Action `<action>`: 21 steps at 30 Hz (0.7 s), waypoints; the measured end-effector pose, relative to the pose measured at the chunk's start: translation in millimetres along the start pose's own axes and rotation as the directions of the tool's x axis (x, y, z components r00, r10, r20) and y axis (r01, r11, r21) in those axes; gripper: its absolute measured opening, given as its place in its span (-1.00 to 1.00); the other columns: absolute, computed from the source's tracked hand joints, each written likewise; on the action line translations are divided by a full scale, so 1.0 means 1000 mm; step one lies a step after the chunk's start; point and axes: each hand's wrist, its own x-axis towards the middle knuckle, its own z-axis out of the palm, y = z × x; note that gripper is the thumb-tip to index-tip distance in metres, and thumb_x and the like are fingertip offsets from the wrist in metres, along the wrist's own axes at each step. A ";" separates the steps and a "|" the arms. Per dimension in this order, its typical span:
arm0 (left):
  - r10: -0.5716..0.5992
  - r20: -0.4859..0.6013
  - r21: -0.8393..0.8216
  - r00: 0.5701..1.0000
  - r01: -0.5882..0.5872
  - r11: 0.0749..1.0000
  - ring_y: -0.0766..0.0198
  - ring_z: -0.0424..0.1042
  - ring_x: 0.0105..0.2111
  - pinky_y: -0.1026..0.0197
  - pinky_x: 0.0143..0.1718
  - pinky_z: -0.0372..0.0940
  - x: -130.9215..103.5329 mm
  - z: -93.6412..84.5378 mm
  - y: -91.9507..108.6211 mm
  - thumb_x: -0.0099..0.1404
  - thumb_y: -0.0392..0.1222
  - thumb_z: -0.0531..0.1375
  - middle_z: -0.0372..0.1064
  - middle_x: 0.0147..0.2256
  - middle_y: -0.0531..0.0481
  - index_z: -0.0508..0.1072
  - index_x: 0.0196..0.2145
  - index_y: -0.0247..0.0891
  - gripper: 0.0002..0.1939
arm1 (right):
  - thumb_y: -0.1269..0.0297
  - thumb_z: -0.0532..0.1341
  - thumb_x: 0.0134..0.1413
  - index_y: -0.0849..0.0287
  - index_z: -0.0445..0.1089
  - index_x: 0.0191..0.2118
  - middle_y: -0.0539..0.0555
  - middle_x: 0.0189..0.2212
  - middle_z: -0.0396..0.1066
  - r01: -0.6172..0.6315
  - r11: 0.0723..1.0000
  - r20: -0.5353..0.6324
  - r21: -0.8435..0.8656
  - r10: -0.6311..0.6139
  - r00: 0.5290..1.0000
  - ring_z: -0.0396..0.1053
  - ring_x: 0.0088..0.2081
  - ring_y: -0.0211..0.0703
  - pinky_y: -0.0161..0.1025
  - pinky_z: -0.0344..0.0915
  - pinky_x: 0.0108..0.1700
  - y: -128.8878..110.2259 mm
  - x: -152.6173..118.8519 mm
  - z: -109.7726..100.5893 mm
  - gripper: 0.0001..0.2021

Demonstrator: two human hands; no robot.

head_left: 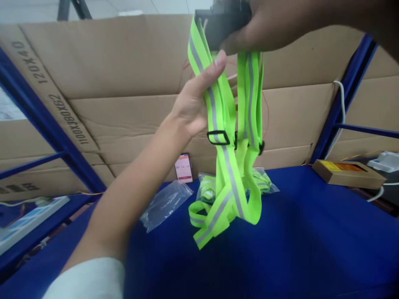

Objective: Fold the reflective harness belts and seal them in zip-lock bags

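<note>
A neon-green reflective strap harness [231, 170] with grey stripes and black slide adjusters hangs in the air above the blue table. At the top of the view, my right hand [268, 29] is closed on the harness's black buckle [222, 23]; that hand is slightly blurred. Lower down, my left hand [198, 97] is wrapped round the straps, its thumb in front and its fingers hidden behind them. The loose ends dangle and loop below both hands. Behind it on the table lies a clear bag [205, 189] with more green strap inside.
An open-looking clear plastic bag [166, 203] lies on the blue table [299, 232]. A phone [183, 168] leans against the cardboard wall [131, 79]. To the right are a brown box [349, 173] and a white power strip; another power strip [31, 224] is at left. Blue posts flank the table.
</note>
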 end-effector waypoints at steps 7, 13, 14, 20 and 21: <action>0.152 0.502 -0.668 0.851 0.270 0.693 0.23 0.60 -0.25 0.09 -0.08 0.47 -0.008 0.039 -0.032 0.41 -0.16 0.20 0.54 -0.30 0.05 0.43 0.01 -0.28 -0.74 | 0.08 0.05 0.14 0.66 0.46 -0.18 -0.26 -0.69 0.20 -0.070 0.995 0.091 0.071 0.063 0.994 0.05 -0.67 -0.77 -0.58 -0.28 -0.44 0.031 -0.005 0.002 -0.43; 0.123 0.731 -0.581 0.671 0.518 0.628 0.02 0.58 -0.06 0.08 -0.09 0.47 -0.033 0.033 -0.048 0.22 -0.13 0.39 0.58 -0.37 -0.03 0.47 -0.17 -0.28 -0.71 | 0.08 0.20 0.20 0.41 0.59 -0.12 -0.15 -0.35 0.49 -0.147 0.953 0.196 0.266 0.096 0.976 0.35 -0.31 -0.46 -0.59 0.12 -0.29 0.046 -0.035 0.009 -0.57; 0.136 0.761 -0.558 0.634 0.533 0.636 -0.03 0.55 0.01 0.08 -0.08 0.46 -0.037 0.031 -0.050 0.17 -0.11 0.42 0.58 -0.37 -0.06 0.47 -0.17 -0.28 -0.67 | 0.08 0.20 0.22 0.38 0.59 -0.10 -0.14 -0.32 0.50 -0.136 0.947 0.196 0.293 0.080 0.977 0.37 -0.26 -0.42 -0.57 0.15 -0.26 0.046 -0.041 0.011 -0.58; 0.129 0.905 -0.378 0.404 0.631 0.678 0.04 0.62 -0.39 0.07 -0.28 0.49 -0.064 0.020 -0.058 0.20 -0.05 0.38 0.56 -0.46 -0.04 0.49 -0.10 -0.26 -0.64 | 0.21 0.18 0.23 0.33 0.54 -0.04 -0.10 -0.26 0.52 -0.232 0.816 0.352 0.529 0.038 0.935 0.45 -0.21 -0.30 -0.45 0.28 -0.22 0.025 -0.082 0.017 -0.67; 0.079 0.922 -0.326 0.379 0.650 0.686 0.08 0.59 -0.48 0.11 -0.37 0.48 -0.068 0.017 -0.058 0.25 -0.09 0.34 0.55 -0.49 -0.03 0.49 -0.12 -0.27 -0.71 | 0.23 0.18 0.23 0.31 0.55 -0.05 -0.10 -0.24 0.53 -0.253 0.773 0.389 0.582 0.009 0.921 0.46 -0.18 -0.28 -0.44 0.30 -0.19 0.018 -0.088 0.018 -0.68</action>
